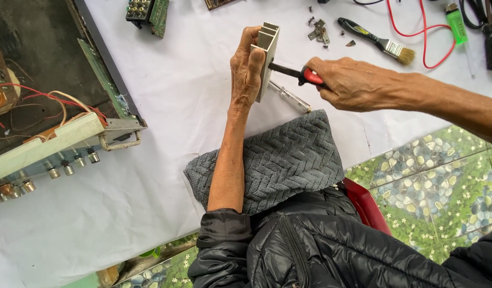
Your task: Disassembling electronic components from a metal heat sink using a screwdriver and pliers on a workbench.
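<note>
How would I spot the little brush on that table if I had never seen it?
Start on the white sheet covering the table and go to its far right edge, beyond the right hand gripping the red-and-black screwdriver. The paintbrush lies there inside a loop of red wire. Only it has pale bristles.

Screwdriver (299,73) tip hidden behind heatsink (267,53); handle inside right hand (352,82).

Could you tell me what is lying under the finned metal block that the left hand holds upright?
Under the finned metal block lies a clear-handled screwdriver on the white sheet; its tip is hidden behind the block and the left hand.
</note>
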